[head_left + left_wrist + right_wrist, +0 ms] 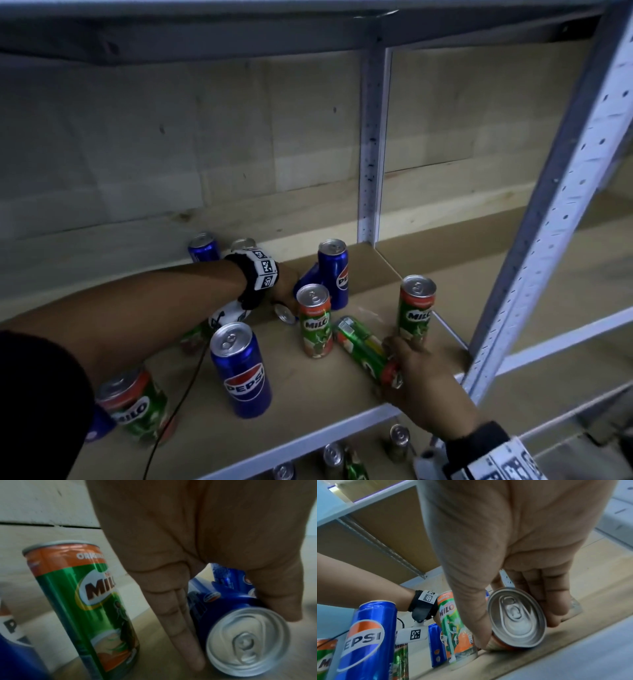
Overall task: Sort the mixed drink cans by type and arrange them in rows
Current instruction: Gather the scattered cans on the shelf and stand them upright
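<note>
On the brown shelf board [308, 404], blue Pepsi and green Milo cans stand mixed. A Pepsi can [285, 313] lies on its side with its silver top toward me, and my left hand [289, 301] grips it. In the left wrist view, that hand's fingers [180, 628] lie along one side of this can [247, 642] and the thumb along the other. My right hand [394, 366] grips a lying Milo can [359, 342] near its orange top end. The right wrist view shows this can [517, 618] with the thumb left and fingers [556, 601] right.
Upright Pepsi cans stand front centre [241, 370], at the back [334, 272] and far back left [203, 246]. Upright Milo cans stand in the middle [314, 322], right [415, 310] and front left [135, 407]. A perforated metal post [548, 219] rises at the right. More cans [399, 442] sit on the shelf below.
</note>
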